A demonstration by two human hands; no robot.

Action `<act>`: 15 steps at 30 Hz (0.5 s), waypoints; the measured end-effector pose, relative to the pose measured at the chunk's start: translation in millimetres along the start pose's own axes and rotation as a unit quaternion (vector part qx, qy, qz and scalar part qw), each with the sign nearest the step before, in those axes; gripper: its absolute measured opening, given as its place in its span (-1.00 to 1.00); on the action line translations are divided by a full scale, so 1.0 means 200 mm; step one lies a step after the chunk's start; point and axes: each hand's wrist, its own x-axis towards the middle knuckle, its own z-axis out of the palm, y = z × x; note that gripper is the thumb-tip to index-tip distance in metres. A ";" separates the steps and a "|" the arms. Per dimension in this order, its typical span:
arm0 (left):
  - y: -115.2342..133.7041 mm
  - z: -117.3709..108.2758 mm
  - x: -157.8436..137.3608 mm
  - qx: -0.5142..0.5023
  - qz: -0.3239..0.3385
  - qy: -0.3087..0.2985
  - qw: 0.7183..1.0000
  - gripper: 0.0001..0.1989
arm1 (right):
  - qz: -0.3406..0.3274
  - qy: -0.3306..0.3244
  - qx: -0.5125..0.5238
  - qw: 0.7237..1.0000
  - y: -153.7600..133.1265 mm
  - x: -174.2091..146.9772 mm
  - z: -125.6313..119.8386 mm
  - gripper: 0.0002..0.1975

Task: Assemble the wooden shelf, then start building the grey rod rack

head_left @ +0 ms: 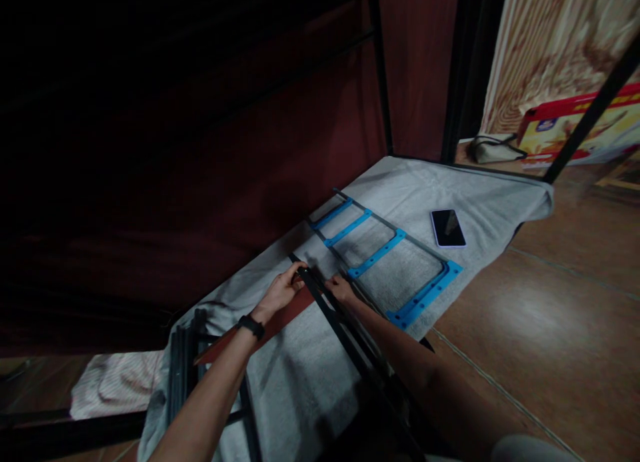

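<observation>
My left hand (283,292), with a black band (251,325) on its wrist, has its fingers closed on the far end of a long dark metal frame (340,329). My right hand (341,289) is curled at the other side of that frame, near the same end; what its fingertips grip is partly hidden. Beneath my left hand slants a reddish-brown board (287,319). To the right of my right hand lies a ladder-like rack of dark rails with blue crosspieces (379,254), flat on a grey cloth (290,382).
A phone (448,228) rests on the cloth at right. Dark metal bars (183,362) are stacked at the cloth's left end. A black upright post (590,115) rises at the right corner. Beyond it stand a red and yellow box (575,132) and a pale bag (493,149).
</observation>
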 end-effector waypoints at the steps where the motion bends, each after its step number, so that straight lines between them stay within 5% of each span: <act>1: 0.00 0.00 0.00 -0.005 0.000 0.003 1.000 -0.59 | 0.014 0.002 0.023 1.000 0.00 0.00 0.01 -0.78; 15: 0.03 0.03 0.01 -0.057 0.000 -0.002 0.998 -0.59 | 0.077 0.025 0.216 0.973 0.01 -0.02 0.05 -0.81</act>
